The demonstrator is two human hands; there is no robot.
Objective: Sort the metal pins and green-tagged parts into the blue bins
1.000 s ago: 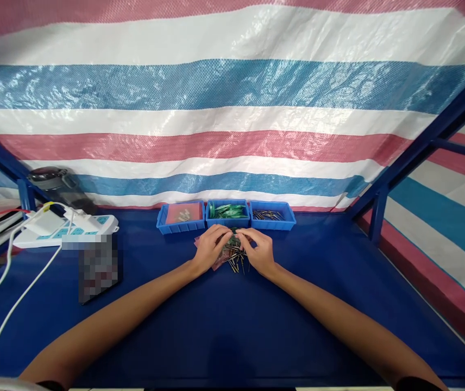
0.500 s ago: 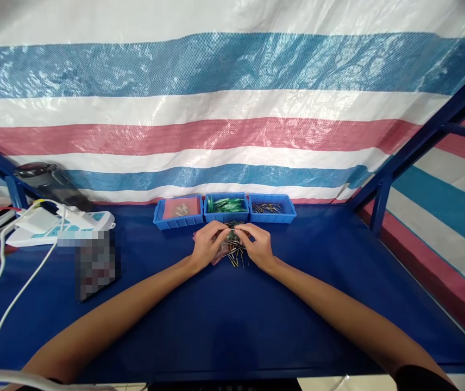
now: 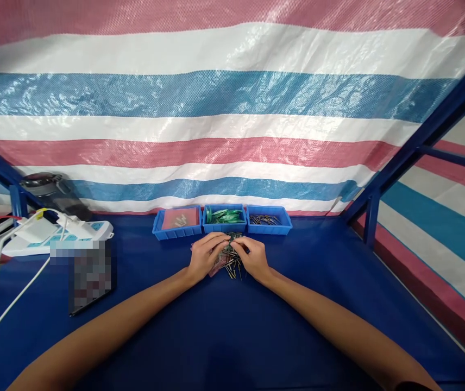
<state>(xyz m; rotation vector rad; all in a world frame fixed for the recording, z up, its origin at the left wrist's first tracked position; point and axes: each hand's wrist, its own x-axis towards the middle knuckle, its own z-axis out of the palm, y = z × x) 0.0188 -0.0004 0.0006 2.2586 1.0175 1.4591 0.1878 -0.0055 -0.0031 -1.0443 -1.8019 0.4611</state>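
My left hand [image 3: 207, 255] and my right hand [image 3: 252, 257] meet fingertip to fingertip above a pile of thin metal bits [image 3: 232, 267] on the table. Both hands are closed in a pinch. What sits between the fingertips is too small and too covered to name. Under the pile and beside my left hand lies a pinkish plastic bag [image 3: 218, 267], partly hidden. Just behind the hands stand three blue bins: the left bin [image 3: 177, 232] has a pink sheet and pale pieces, the middle bin [image 3: 224, 227] green packets, the right bin [image 3: 271, 229] dark thin metal pieces.
On the left of the blue table [image 3: 200, 336] lie a white power strip [image 3: 102, 231] with plugs and cables, a blurred-out tablet-like device [image 3: 92, 279] and a dark bottle [image 3: 55, 193]. A striped sheet [image 3: 232, 127] hangs behind, and blue frame bars [image 3: 373, 217] rise at the sides.
The camera view has tilted upward, so the whole scene sits lower. My hands stay pinched together over the pile, with the fingers shifted slightly.
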